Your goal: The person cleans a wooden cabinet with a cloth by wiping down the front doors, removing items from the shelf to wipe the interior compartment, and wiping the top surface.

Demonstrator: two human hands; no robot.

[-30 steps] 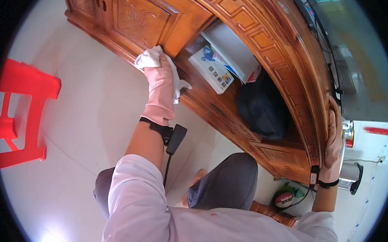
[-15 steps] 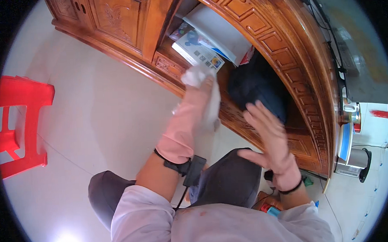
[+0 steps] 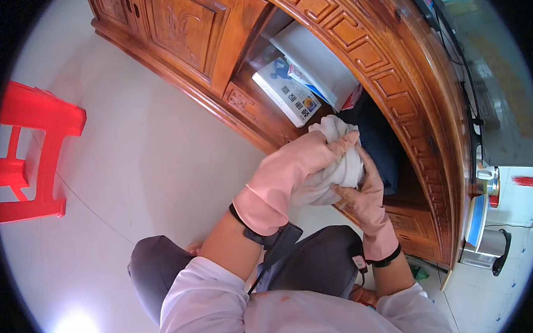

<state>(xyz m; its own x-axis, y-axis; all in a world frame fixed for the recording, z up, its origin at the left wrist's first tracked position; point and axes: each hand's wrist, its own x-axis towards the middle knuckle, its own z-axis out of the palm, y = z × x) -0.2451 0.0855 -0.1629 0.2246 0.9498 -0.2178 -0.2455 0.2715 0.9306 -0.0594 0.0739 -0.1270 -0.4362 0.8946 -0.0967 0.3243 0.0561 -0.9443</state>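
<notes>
Both gloved hands, left hand and right hand, have fingers clamped on the white cloth, bunched between them, just in front of the cabinet shelf. Looks like regathering; next needs a flat wiping face.

At centre frame, both pink-gloved hands, left hand and right hand, clasp a crumpled white cloth before the carved wooden cabinet; a red plastic stool stands far left.
</notes>
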